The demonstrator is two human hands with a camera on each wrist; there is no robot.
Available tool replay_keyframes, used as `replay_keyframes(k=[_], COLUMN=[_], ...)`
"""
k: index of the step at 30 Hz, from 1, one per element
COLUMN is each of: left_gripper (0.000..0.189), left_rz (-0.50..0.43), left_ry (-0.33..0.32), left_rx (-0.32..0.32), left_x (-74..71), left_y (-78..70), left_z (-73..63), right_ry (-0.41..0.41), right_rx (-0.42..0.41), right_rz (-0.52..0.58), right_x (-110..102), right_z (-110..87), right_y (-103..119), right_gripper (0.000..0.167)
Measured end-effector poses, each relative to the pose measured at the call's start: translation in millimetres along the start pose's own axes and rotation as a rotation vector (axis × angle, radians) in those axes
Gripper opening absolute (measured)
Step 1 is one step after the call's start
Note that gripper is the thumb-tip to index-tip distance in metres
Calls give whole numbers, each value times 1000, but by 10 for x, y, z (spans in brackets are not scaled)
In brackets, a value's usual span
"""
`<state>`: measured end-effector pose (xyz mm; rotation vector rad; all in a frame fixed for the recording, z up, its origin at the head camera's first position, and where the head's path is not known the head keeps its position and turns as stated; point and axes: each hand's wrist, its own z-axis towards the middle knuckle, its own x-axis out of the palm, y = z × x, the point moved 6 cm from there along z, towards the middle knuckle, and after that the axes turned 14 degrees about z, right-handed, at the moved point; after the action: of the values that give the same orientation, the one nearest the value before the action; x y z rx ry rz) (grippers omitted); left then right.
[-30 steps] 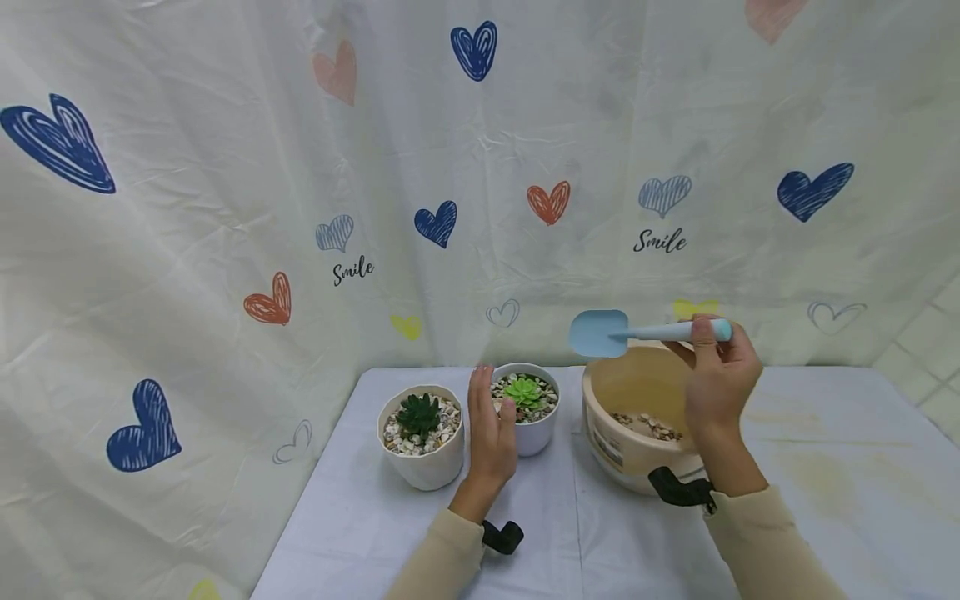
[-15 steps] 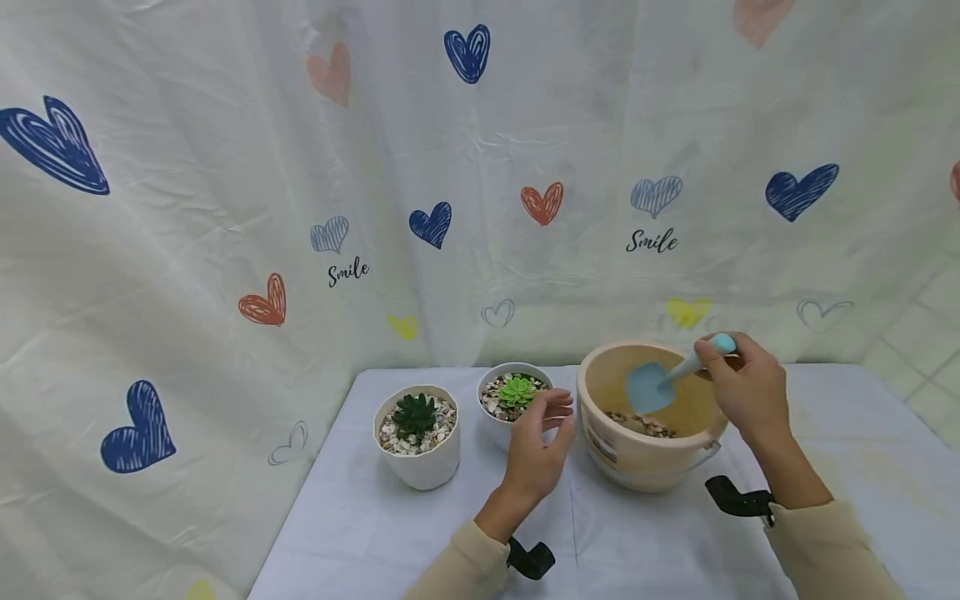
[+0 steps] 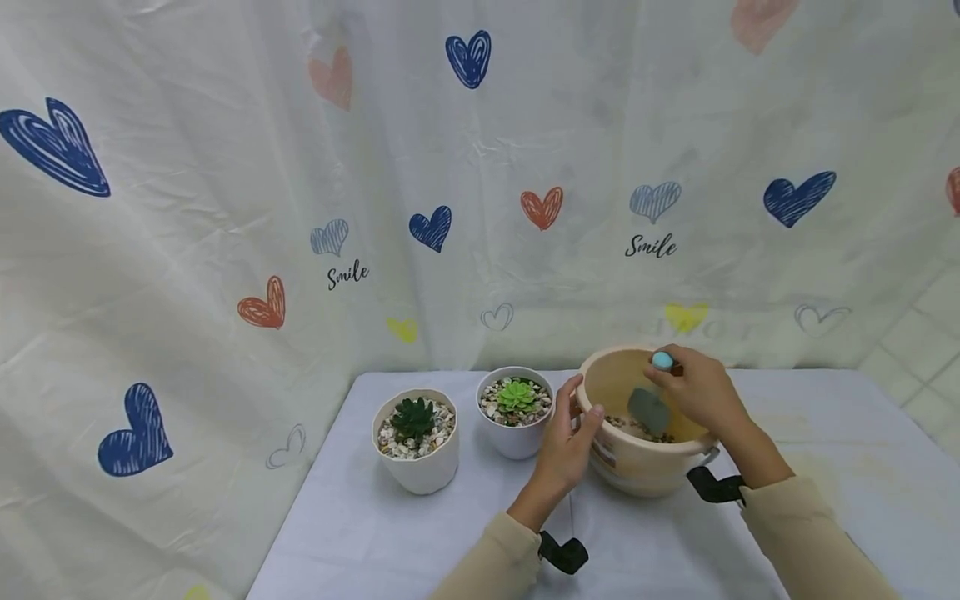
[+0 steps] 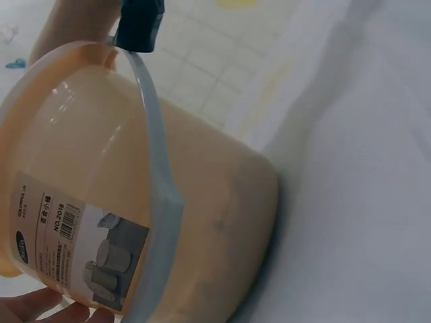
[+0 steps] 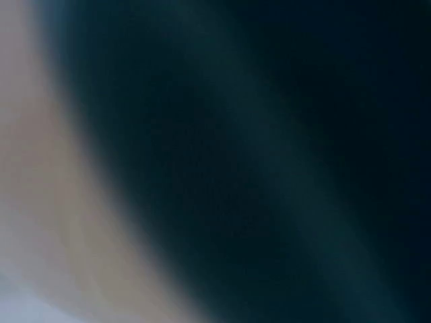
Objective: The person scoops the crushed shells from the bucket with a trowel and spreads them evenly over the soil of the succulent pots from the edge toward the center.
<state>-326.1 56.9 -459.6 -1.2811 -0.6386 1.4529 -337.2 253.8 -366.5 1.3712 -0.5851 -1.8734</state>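
My right hand (image 3: 697, 387) grips a small blue trowel (image 3: 649, 410) by its handle, the round end showing between fingers and thumb. The blade points down inside a beige bucket (image 3: 645, 467), at the thin layer of pebbles (image 3: 626, 427) on its bottom. Whether the blade tip touches them I cannot tell. My left hand (image 3: 564, 446) rests against the bucket's left side near the rim, thumb and fingers spread. In the left wrist view its fingers (image 4: 50, 306) lie at the wall by the label (image 4: 74, 242). The right wrist view is mostly dark blur.
Left of the bucket stand two white pots: one with a light green succulent (image 3: 517, 396), one farther left with a dark green succulent (image 3: 412, 418). Both hold pebbles. A grey bucket handle (image 4: 158, 175) hangs along the outside. Behind the white-covered table (image 3: 337, 517) hangs a heart-printed curtain (image 3: 480, 167).
The trowel has gone from level above the bucket to blade-down inside it. My left hand has moved right, from beside the light green succulent's pot to the bucket's side.
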Motion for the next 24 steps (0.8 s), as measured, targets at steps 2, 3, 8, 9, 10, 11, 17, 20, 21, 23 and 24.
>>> replay_keyframes(k=[2, 3, 8, 9, 10, 11, 17, 20, 21, 23, 24], left_gripper=[55, 55, 55, 55, 55, 55, 54, 53, 53, 53, 53], left_rz=[-6, -5, -12, -13, -13, -12, -11, -3, -3, 0, 1], left_ry=[-4, -4, -2, -2, 0, 2, 9, 8, 8, 10, 11], left_rx=[-6, -7, -1, -1, -3, -5, -19, -26, -28, -30, -30], left_x=[14, 19, 15, 12, 9, 7, 7, 3, 2, 1, 1], left_y=[14, 19, 14, 11, 8, 7, 8, 15, 18, 23, 25], left_z=[-4, -9, -31, -35, -37, -40, -30, -27, -26, -24, -22], right_ry=[11, 13, 13, 13, 12, 14, 60, 86, 95, 112, 119], right_rx=[5, 7, 5, 0, -4, -4, 31, 53, 60, 77, 84], right_rz=[0, -1, 7, 9, 14, 24, 111, 143, 157, 184, 195], right_x=[11, 15, 20, 20, 17, 15, 6, 12, 16, 24, 26], right_z=[-4, -8, -25, -27, -29, -32, -34, -28, -24, -21, -19], right_y=[0, -3, -31, -34, -38, -42, -79, -96, -100, -105, -108], right_gripper=[35, 36, 37, 37, 36, 36, 42, 46, 46, 48, 48])
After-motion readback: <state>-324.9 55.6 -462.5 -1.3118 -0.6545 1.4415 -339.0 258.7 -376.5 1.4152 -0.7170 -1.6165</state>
